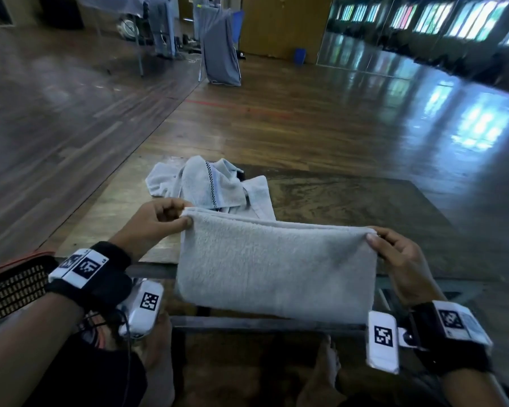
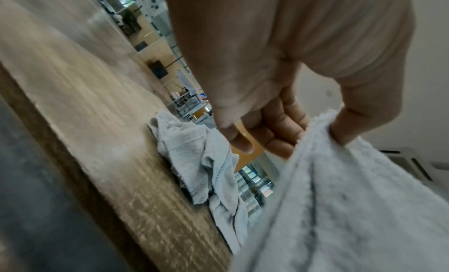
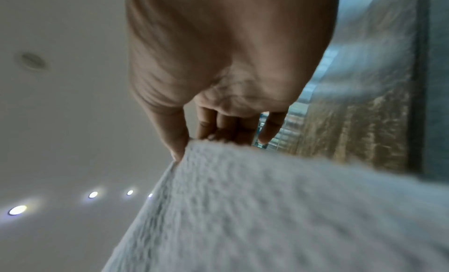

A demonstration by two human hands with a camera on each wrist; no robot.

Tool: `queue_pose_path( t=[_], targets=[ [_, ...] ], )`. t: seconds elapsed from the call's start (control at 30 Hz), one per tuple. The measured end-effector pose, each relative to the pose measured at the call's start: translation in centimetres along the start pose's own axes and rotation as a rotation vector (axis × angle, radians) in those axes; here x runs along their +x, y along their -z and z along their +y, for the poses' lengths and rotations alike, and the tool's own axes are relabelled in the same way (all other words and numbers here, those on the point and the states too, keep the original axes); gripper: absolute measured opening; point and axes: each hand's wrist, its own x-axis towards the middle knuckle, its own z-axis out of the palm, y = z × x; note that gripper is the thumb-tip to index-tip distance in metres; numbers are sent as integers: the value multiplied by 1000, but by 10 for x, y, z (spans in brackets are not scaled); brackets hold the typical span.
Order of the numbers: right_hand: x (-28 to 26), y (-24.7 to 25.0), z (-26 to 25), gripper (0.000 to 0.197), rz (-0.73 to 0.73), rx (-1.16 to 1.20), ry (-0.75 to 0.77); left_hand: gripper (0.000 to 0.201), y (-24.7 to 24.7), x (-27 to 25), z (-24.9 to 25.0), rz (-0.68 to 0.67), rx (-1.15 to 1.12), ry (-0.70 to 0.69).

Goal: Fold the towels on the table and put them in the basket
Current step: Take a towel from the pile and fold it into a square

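The left hand [image 1: 156, 221] pinches the upper left corner of the towel [image 1: 276, 265] between thumb and fingers; the right hand [image 1: 400, 254] pinches the upper right corner likewise. The towel hangs doubled, mid-frame, off the table [image 1: 350, 198]. If either pinch loosens, the layers may slip apart and undo the fold. The crumpled heap [image 1: 209, 183] above centre looks like two or three more towels; I cannot tell exactly. One basket [image 1: 12, 286], lower left.

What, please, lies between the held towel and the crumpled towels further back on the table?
Nothing: in the head view the folded grey terry towel overlaps the crumpled pale towels, with no bare wooden table showing between.
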Motion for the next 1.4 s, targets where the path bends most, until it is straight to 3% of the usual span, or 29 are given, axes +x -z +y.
queue_pose_path(
  t=[0.13, 0.2, 0.33, 0.4, 0.57, 0.67, 0.77, 0.87, 0.93, 1.03, 1.17, 1.4],
  targets=[
    [5, -20, 19, 17, -68, -103, -68, 9, -3, 6, -13, -34, -3, 109],
    [17, -26, 19, 15, -130, -267, -43, 2, -7, 10, -19, -38, 43, 154],
    [41, -26, 20, 14, -112, -442, -59, 11, -12, 24, -26, 150, 76, 190],
    [46, -21, 23, 12, -139, -473, -105, 12, -13, 29, -29, 210, 181, 146],
    [52, -13, 22, 15, -150, -460, -203, 21, -20, 36, -42, 154, 396, 64],
    [54, -14, 19, 16, -151, -394, -243, 19, -24, 42, -43, 230, 471, 1],
    [55, -22, 22, 10, -4, -492, -200, 13, -33, 46, -41, 309, 797, -180],
    [56, -38, 26, 31, 146, -784, -98, 35, -50, 49, -44, 321, 1086, -226],
    [56, -49, 25, 32, 130, -869, -52, 38, -64, 51, -44, 251, 1134, -248],
    [59, -69, 26, 28, -48, -1015, 27, 30, -86, 56, -45, 43, 1167, -322],
    [63, -93, 33, 30, -278, -1199, 59, 30, -106, 66, -51, -189, 1236, -217],
    [73, -103, 36, 33, -330, -1294, 15, 28, -103, 80, -51, -271, 1189, -36]
  ],
)
